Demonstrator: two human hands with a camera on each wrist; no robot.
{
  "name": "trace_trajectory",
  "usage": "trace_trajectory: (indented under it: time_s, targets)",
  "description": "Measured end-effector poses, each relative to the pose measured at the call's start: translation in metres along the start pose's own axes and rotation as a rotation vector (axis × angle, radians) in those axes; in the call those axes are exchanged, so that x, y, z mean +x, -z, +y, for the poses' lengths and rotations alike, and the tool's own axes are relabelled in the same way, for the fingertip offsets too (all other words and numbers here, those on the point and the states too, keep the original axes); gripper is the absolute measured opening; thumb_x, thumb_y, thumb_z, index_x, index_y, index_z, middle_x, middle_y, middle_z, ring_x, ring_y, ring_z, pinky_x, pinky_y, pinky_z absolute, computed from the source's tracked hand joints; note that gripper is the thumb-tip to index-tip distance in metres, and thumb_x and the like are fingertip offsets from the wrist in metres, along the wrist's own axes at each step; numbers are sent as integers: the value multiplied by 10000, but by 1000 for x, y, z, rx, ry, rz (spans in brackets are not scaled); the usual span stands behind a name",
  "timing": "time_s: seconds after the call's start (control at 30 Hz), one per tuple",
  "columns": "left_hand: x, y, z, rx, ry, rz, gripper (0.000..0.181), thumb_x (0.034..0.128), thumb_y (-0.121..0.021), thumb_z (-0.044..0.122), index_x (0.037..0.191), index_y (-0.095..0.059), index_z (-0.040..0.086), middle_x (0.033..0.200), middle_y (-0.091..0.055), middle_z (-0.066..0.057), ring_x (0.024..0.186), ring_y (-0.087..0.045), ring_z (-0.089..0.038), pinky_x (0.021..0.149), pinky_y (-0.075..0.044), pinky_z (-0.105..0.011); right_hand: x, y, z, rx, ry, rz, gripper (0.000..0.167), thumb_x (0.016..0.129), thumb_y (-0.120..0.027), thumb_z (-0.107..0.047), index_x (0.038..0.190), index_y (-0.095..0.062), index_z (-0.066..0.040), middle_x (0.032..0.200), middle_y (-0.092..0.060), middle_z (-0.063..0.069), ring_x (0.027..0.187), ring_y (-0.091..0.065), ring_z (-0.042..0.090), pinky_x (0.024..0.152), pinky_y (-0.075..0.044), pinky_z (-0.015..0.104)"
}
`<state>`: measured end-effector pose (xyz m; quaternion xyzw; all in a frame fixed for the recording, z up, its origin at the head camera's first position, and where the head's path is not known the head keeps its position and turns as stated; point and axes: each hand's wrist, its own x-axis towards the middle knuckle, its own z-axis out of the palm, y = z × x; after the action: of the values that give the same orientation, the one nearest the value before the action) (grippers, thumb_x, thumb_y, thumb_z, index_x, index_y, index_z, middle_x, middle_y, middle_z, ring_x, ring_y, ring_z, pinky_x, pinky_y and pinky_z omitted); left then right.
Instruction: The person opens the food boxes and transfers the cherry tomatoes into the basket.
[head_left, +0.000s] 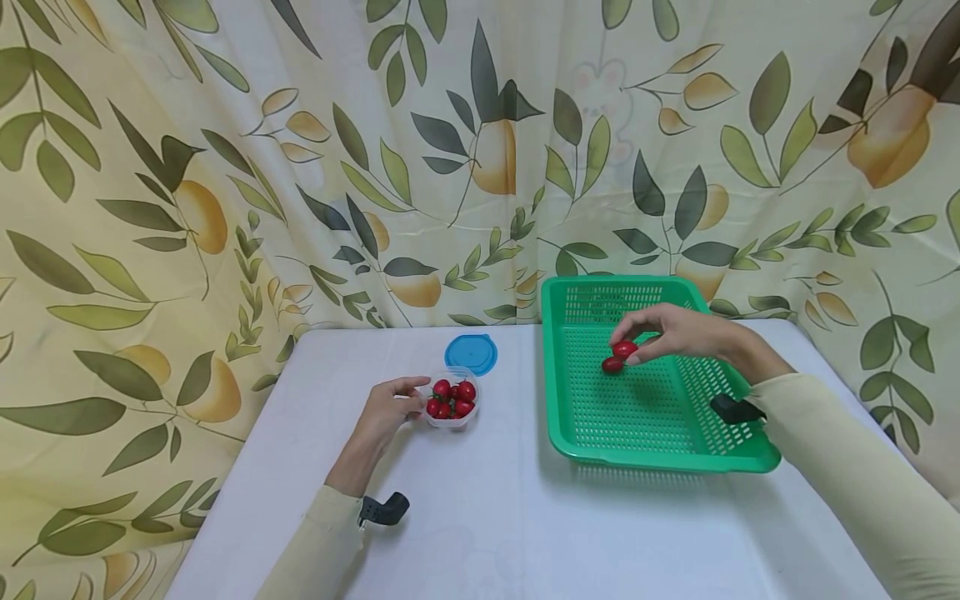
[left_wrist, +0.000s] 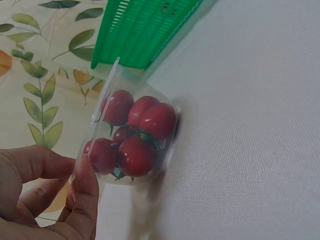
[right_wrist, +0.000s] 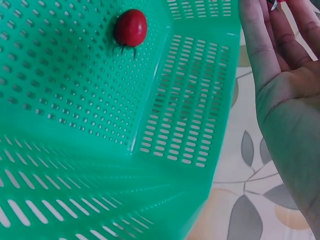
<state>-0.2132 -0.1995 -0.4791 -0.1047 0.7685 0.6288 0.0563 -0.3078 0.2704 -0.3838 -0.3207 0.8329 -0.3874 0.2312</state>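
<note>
My left hand (head_left: 387, 410) pinches the rim of a small clear plastic container (left_wrist: 95, 120) between thumb and fingers. Several red cherry tomatoes (left_wrist: 136, 156) with green stems fill it. Over the green basket (head_left: 555, 400), my right hand (head_left: 667, 332) holds one cherry tomato (head_left: 624, 349) in its fingertips. A second cherry tomato (right_wrist: 131, 28) lies on the basket's perforated floor, below the held one. In the right wrist view the held tomato is mostly cut off at the top edge.
A round blue lid (head_left: 471, 355) lies behind the container on the white tablecloth (head_left: 480, 517). The basket stands at the right of the table, its raised walls around the tomato. A curtain (head_left: 300, 167) printed with leaves and fruit hangs along the table's back edge.
</note>
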Motion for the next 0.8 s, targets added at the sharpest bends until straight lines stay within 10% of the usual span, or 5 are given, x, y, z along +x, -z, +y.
trace_trajectory:
  time_s: [0.8]
  targets:
    - [0,0,-1,-8,-15,0,408,881,-628,-66,1276,-692,12,992,-532,-101,827,-570,-193,724,-562,-240,-4,1,4,4,38,0,304,923,-744,-159,1211,-675,-89,1212,-664,149,1115,-622,325,890,-567,291]
